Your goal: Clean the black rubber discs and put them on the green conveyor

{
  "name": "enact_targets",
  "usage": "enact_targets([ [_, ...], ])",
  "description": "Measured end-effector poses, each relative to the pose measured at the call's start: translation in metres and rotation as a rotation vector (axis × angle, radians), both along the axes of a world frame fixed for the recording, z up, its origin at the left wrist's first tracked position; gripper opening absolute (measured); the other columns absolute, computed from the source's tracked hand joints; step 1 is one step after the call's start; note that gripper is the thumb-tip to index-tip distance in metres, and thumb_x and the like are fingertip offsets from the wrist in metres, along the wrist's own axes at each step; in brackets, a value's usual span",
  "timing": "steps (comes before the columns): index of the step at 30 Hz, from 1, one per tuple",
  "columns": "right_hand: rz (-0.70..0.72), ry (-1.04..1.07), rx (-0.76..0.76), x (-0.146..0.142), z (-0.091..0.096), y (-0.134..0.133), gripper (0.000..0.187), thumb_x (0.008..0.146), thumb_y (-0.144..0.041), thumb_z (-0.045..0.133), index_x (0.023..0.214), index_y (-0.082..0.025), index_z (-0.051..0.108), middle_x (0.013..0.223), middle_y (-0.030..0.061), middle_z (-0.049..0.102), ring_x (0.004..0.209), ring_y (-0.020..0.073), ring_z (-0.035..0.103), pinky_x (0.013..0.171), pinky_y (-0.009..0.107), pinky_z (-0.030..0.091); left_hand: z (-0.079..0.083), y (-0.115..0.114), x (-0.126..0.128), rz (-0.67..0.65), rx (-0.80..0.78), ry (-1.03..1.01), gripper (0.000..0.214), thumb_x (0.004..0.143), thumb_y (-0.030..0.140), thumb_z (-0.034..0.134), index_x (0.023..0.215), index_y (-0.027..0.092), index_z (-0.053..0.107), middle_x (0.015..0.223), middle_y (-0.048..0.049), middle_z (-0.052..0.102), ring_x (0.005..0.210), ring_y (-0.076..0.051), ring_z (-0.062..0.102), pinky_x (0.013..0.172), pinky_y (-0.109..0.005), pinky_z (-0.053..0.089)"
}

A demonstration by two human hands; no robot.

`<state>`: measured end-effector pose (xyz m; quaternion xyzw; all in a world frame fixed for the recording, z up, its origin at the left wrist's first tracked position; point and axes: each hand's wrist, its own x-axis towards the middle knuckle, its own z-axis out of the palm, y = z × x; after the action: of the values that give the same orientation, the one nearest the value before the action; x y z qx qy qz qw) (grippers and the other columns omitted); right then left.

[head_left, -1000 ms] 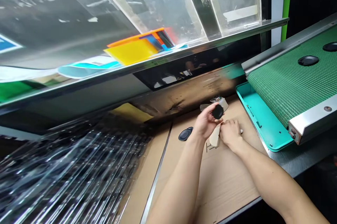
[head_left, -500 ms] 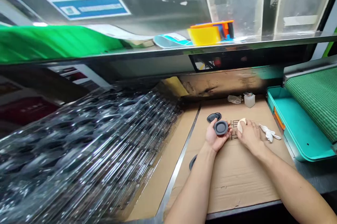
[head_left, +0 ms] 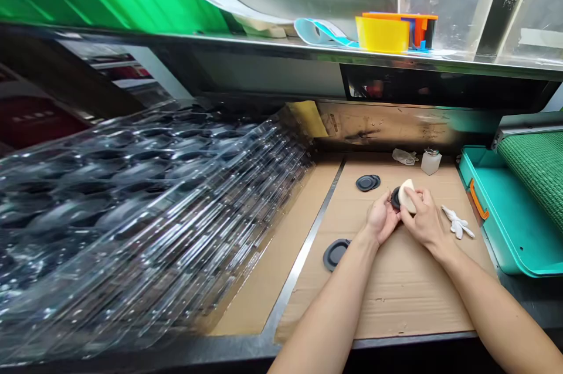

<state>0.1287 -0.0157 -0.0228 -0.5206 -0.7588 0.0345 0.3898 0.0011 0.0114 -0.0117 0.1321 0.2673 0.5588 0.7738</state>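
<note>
My left hand (head_left: 382,217) is closed round a dark round disc-shaped part (head_left: 395,198), held up over the cardboard sheet (head_left: 396,298). My right hand (head_left: 423,217) pinches a cream-coloured pad (head_left: 407,196), which looks like a sponge, against that part and covers some of it. Farther back lie overlapping dark discs (head_left: 367,183) on the cardboard. Another dark disc (head_left: 336,254) rests by my left forearm, which partly hides it. To the right of my right hand is a crumpled white glove or cloth (head_left: 458,223).
Stacked clear plastic trays (head_left: 145,210) fill the left side. A small white bottle (head_left: 431,162) and a crumpled clear bag (head_left: 404,156) stand at the back. On the right are a teal bin (head_left: 512,245) and a green conveyor belt (head_left: 539,166). A metal shelf (head_left: 308,53) crosses above.
Both hands have come together; the cream pad in my right hand now meets the dark disc in my left, which has tilted. The camera view has shifted, uncovering more of the near disc.
</note>
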Motion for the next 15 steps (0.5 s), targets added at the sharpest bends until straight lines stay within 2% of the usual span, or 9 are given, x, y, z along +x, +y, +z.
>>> enact_targets([
  [2, -0.07, 0.018, 0.001, 0.0, -0.002, 0.001, 0.049, 0.09, -0.03, 0.055, 0.138, -0.02, 0.06, 0.123, 0.0146, 0.053, 0.102, 0.025, 0.062, 0.088, 0.04, 0.057, 0.0, -0.002, 0.001, -0.073, 0.004, 0.01, 0.031, 0.103, 0.026, 0.042, 0.102, 0.011, 0.069, 0.101, -0.0124, 0.076, 0.097, -0.02, 0.073, 0.096, -0.034, 0.056],
  [4, -0.041, -0.017, -0.023, -0.002, -0.003, 0.0, 0.051, 0.09, -0.031, 0.055, 0.139, -0.021, 0.059, 0.123, 0.0145, 0.053, 0.1, 0.0245, 0.062, 0.084, 0.038, 0.057, -0.001, -0.002, 0.001, -0.127, -0.015, 0.018, 0.035, 0.103, 0.031, 0.042, 0.107, 0.009, 0.07, 0.104, -0.0151, 0.076, 0.103, -0.024, 0.072, 0.099, -0.037, 0.055],
  [6, -0.02, -0.066, -0.071, -0.006, -0.002, -0.002, 0.052, 0.09, -0.032, 0.054, 0.141, -0.021, 0.058, 0.125, 0.0144, 0.052, 0.1, 0.0245, 0.061, 0.084, 0.037, 0.057, -0.003, -0.001, 0.001, -0.127, -0.024, 0.016, 0.04, 0.104, 0.036, 0.041, 0.109, 0.009, 0.07, 0.105, -0.0165, 0.076, 0.104, -0.025, 0.072, 0.099, -0.038, 0.056],
  [10, -0.158, -0.104, -0.192, -0.008, 0.003, -0.005, 0.051, 0.094, -0.034, 0.051, 0.143, -0.021, 0.056, 0.127, 0.015, 0.051, 0.099, 0.0241, 0.061, 0.084, 0.036, 0.055, -0.007, 0.001, 0.003, -0.068, -0.043, 0.054, 0.034, 0.104, 0.031, 0.043, 0.108, 0.01, 0.069, 0.101, -0.015, 0.076, 0.097, -0.023, 0.073, 0.094, -0.037, 0.058],
  [13, -0.098, -0.166, -0.239, -0.009, 0.007, -0.005, 0.052, 0.095, -0.035, 0.052, 0.145, -0.025, 0.054, 0.13, 0.0134, 0.05, 0.101, 0.0233, 0.06, 0.083, 0.033, 0.054, -0.009, 0.001, 0.004, -0.079, -0.069, 0.048, 0.038, 0.104, 0.035, 0.042, 0.105, 0.009, 0.069, 0.099, -0.0163, 0.076, 0.094, -0.023, 0.073, 0.09, -0.035, 0.059],
  [15, -0.15, -0.175, -0.28, -0.008, 0.009, -0.004, 0.051, 0.095, -0.036, 0.052, 0.144, -0.024, 0.055, 0.129, 0.0134, 0.051, 0.102, 0.0233, 0.06, 0.085, 0.033, 0.053, -0.01, 0.001, 0.004, -0.067, -0.069, 0.065, 0.037, 0.104, 0.035, 0.041, 0.104, 0.01, 0.069, 0.098, -0.0152, 0.076, 0.092, -0.022, 0.073, 0.09, -0.036, 0.059],
])
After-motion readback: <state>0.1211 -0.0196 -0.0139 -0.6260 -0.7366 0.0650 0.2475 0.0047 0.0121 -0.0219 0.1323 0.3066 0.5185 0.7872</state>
